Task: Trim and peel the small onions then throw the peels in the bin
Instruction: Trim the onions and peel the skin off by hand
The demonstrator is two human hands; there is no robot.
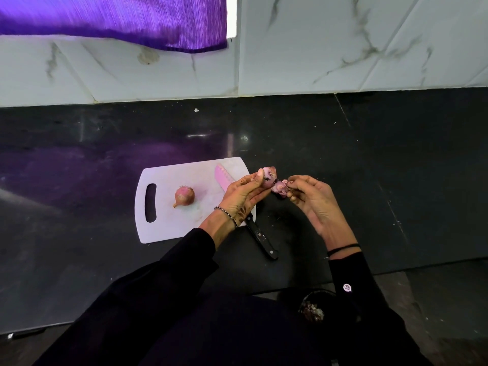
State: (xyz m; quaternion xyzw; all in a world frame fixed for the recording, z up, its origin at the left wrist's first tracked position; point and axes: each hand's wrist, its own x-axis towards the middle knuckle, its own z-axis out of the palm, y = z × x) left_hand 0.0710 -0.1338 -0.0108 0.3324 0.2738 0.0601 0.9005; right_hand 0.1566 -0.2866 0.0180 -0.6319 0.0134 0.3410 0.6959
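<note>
Dark stone counter [369, 154] below marble wall tiles | white cutting board [169, 228] carries one unpeeled onion [184, 196] and a knife [260, 237], handle hanging off its edge | left hand [241, 196] grips a small onion [268, 177] above the board's right edge — right hand [314, 199] pinches its loose peel [281, 187].

Black counter [369, 154], marble wall tiles [343, 43], purple curtain [118, 19]

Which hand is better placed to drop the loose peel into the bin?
Right, probably. The right hand pinches the peel, and the bin sits below on its side; the left hand holds the onion.
</note>
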